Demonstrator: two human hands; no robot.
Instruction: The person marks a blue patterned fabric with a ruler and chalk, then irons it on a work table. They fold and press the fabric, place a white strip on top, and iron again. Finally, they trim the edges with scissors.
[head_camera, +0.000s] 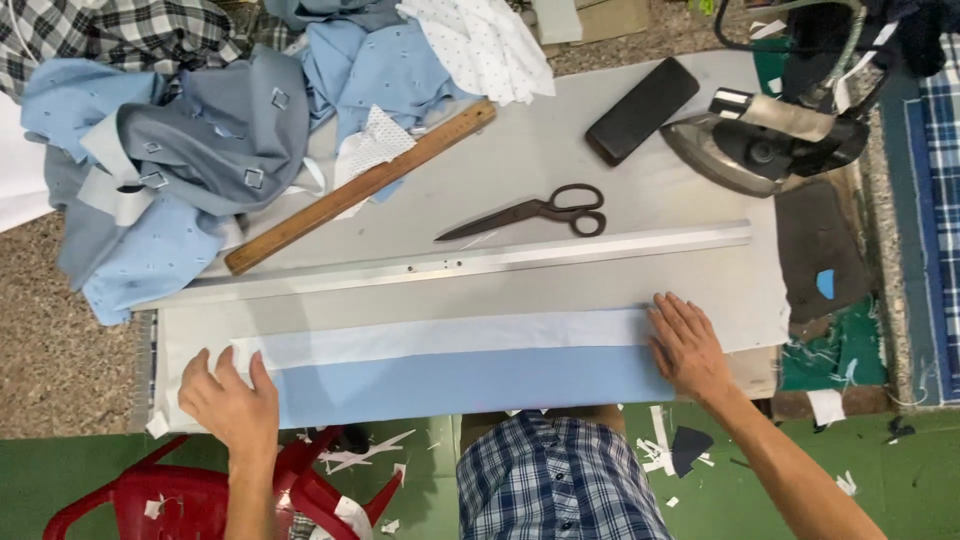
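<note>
We press both hands flat and open, left hand (232, 400) and right hand (686, 347), on the ends of the blue strip (460, 380) along the bench's (560, 150) near edge, keeping it taut and square.

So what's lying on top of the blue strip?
A white strip covers the upper part of the blue strip. The left hand and right hand press its ends. Whatever is beneath them is hidden.
</note>
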